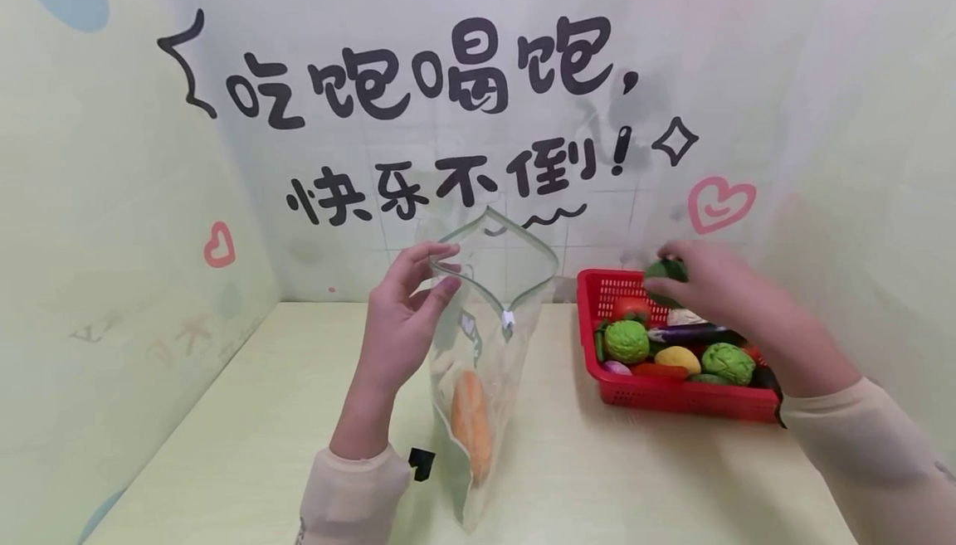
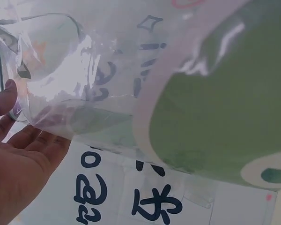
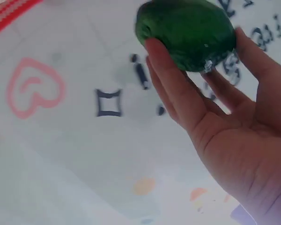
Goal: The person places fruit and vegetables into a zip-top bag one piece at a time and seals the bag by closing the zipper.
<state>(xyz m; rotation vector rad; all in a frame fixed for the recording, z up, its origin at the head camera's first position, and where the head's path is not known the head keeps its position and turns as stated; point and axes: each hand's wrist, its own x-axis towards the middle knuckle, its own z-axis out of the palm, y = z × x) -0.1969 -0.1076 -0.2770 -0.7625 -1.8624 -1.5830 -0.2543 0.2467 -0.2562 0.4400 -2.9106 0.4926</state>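
Observation:
My left hand [image 1: 407, 313] pinches the left rim of a clear zip bag [image 1: 515, 267] between thumb and fingers. The bag's mouth gapes wide, and a white slider sits on its front edge. Low inside lies a long orange carrot-like vegetable [image 1: 470, 425]. In the left wrist view the bag's film [image 2: 117, 122] fills much of the picture, with a big green print on it. My right hand [image 1: 709, 284] grips a dark green, rounded, glossy vegetable [image 3: 187, 35] above the basket; its exact kind I cannot tell. Fingers and thumb hold it from opposite sides in the right wrist view.
A red plastic basket [image 1: 687, 400] stands at the right on the pale table [image 1: 597, 479]. It holds several vegetables, among them an eggplant [image 1: 690, 333], a tomato [image 1: 631, 309] and green cabbage-like heads [image 1: 626, 342]. Printed walls close off the back and sides.

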